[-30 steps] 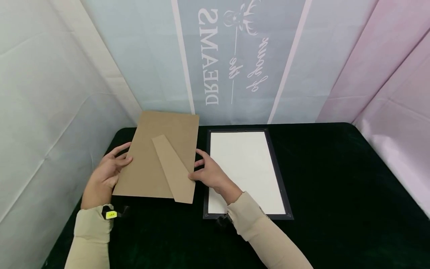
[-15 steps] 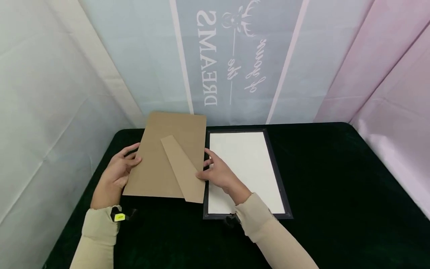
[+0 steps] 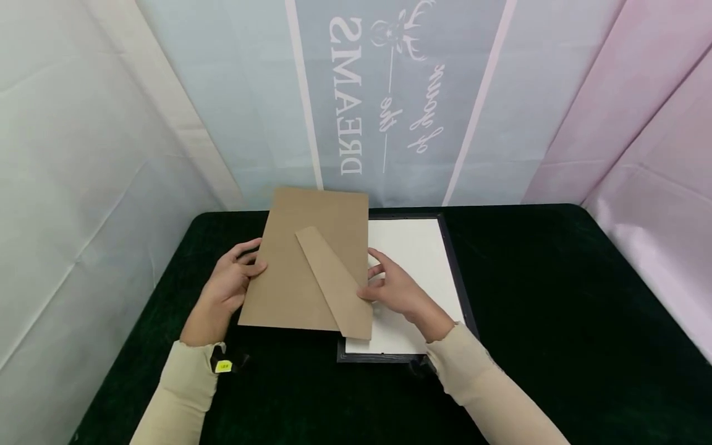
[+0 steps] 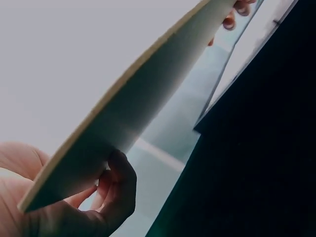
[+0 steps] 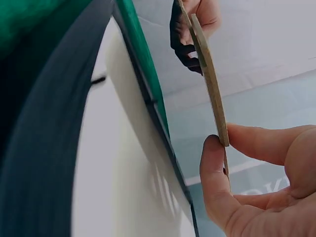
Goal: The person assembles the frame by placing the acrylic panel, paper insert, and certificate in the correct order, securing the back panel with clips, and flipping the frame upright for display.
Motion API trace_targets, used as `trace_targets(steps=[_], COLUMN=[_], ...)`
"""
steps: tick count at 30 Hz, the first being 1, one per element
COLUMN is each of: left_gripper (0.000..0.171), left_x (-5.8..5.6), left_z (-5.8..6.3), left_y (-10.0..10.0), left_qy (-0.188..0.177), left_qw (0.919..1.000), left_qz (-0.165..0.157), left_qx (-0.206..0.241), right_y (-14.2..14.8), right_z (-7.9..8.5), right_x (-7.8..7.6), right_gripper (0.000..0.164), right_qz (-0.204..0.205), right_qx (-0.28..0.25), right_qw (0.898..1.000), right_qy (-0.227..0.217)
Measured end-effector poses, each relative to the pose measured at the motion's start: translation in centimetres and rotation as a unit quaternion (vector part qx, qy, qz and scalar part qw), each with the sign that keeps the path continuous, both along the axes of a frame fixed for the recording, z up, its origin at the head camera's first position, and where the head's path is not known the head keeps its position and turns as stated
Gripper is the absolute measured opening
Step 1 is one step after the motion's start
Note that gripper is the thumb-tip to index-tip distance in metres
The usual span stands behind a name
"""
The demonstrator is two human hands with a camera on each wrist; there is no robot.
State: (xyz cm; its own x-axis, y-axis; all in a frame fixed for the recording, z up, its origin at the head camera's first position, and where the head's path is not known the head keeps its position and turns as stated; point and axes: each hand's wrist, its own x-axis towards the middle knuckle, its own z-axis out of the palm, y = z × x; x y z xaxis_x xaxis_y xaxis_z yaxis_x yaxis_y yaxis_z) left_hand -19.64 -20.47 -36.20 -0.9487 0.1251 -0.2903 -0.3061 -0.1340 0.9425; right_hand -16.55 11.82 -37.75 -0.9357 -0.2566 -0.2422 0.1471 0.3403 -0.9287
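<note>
Left hand point(image 3: 227, 281) and right hand point(image 3: 397, 290) pinch opposite edges of the board point(image 3: 283, 272), both grips closed; it hovers partly over the frame point(image 3: 457, 278); best held level, stand point(image 3: 336, 281) pinned flat.

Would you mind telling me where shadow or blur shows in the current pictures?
Head view: brown board evenly lit; left wrist view: its underside in dark shadow; right wrist view: near edge of the frame blurred, pale streaks on the white sheet.
</note>
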Motion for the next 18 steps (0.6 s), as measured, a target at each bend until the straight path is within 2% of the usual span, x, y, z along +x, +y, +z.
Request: trace_targets(steps=[5, 9, 13, 18], left_gripper=[0.064, 0.062, 0.058, 0.055], left_x=[0.3, 0.6, 1.0, 1.6], left_z=[-0.4, -0.8, -1.4, -2.1], left_y=[2.0, 3.6, 5.1, 6.5], left_qy=[0.004, 0.007, 0.015, 0.018], left_qw=[0.9997, 0.999, 0.9986, 0.9979], left_qz=[-0.002, -0.008, -0.025, -0.052], left_qx=[-0.026, -0.043, -0.044, -0.035], right_y=[2.3, 4.0, 6.0, 9.0], right_z=[-0.3, -0.4, -0.4, -0.4], right_x=[0.2, 0.6, 1.0, 1.2], right_gripper=[0.091, 0.09, 0.093, 0.097], right_qz=[0.001, -0.006, -0.004, 0.021], right_qx=[-0.015, 0.004, 0.021, 0.009], right_qw=[1.0, 1.0, 1.0, 1.0], right_qy=[-0.009, -0.006, -0.004, -0.005])
